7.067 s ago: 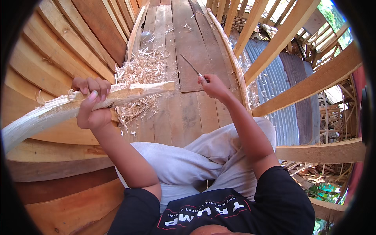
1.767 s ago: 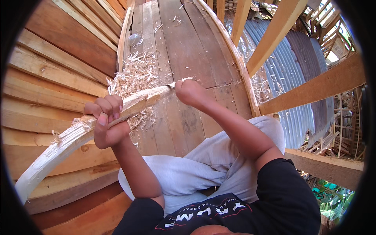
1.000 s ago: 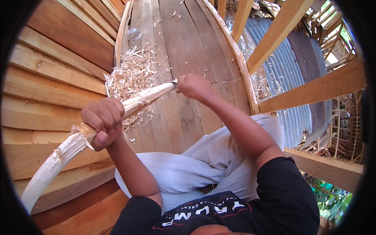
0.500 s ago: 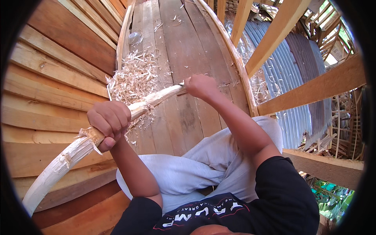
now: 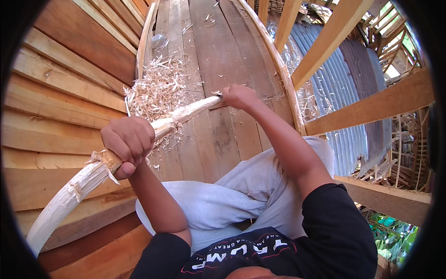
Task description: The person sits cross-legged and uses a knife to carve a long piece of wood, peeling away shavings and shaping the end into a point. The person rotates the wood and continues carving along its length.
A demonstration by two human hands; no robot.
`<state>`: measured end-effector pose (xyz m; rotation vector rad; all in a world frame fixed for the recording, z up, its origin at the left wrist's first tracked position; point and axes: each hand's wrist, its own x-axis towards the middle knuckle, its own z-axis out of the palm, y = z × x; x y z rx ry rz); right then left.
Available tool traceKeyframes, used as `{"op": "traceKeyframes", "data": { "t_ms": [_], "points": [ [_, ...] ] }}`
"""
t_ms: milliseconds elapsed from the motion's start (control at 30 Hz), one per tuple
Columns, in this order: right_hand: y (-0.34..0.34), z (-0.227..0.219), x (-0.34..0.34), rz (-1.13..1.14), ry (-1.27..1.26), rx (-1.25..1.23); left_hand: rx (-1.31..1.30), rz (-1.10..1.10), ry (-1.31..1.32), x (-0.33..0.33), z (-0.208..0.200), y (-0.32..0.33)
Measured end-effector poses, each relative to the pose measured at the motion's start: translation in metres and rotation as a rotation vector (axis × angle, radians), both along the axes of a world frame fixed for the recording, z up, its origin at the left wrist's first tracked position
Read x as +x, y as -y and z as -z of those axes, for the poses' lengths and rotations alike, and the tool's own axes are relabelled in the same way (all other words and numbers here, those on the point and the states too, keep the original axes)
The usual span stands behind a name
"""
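Observation:
A long, peeled, curved wooden pole (image 5: 65,204) slants from the lower left up toward the middle. My left hand (image 5: 128,143) is wrapped round it, just above a rough band of bark and loose splinters. At the far end of the pole, my right hand (image 5: 239,96) is closed in a fist. A short dark bit of a blade, apparently a knife's (image 5: 217,94), shows beside that fist against the wood; the handle is hidden in my fingers. Fresh pale cuts and curls mark the pole between my hands.
A heap of wood shavings (image 5: 158,88) lies on the plank floor (image 5: 218,51). Beyond it stands a clear cup (image 5: 159,41). A board wall (image 5: 55,107) runs close on my left. Wooden rails (image 5: 371,102) and corrugated metal sheets (image 5: 337,79) are on the right. My crossed legs (image 5: 209,200) are below the pole.
My right fist has shifted slightly right and up, toward the pole's far end. My left hand keeps its grip, and the pole has barely moved.

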<state>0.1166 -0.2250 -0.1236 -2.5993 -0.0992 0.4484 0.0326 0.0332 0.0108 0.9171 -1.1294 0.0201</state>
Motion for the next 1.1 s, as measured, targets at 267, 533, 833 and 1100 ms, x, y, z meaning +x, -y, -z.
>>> {"op": "traceKeyframes", "data": {
  "t_ms": [267,533,833,1100],
  "points": [
    [-0.003,-0.005,-0.008,-0.041,0.031,-0.065,-0.021,-0.043,-0.010,-0.002,0.000,-0.001],
    [-0.021,-0.012,-0.015,-0.012,-0.022,-0.046,-0.042,-0.064,-0.023,-0.003,0.004,-0.008],
    [0.007,0.020,0.008,-0.001,-0.054,-0.033,-0.071,-0.099,-0.021,-0.004,0.007,-0.002],
    [0.019,0.027,0.000,0.142,-0.022,-0.147,-0.015,-0.038,-0.010,0.000,0.006,-0.013]
  ]
}}
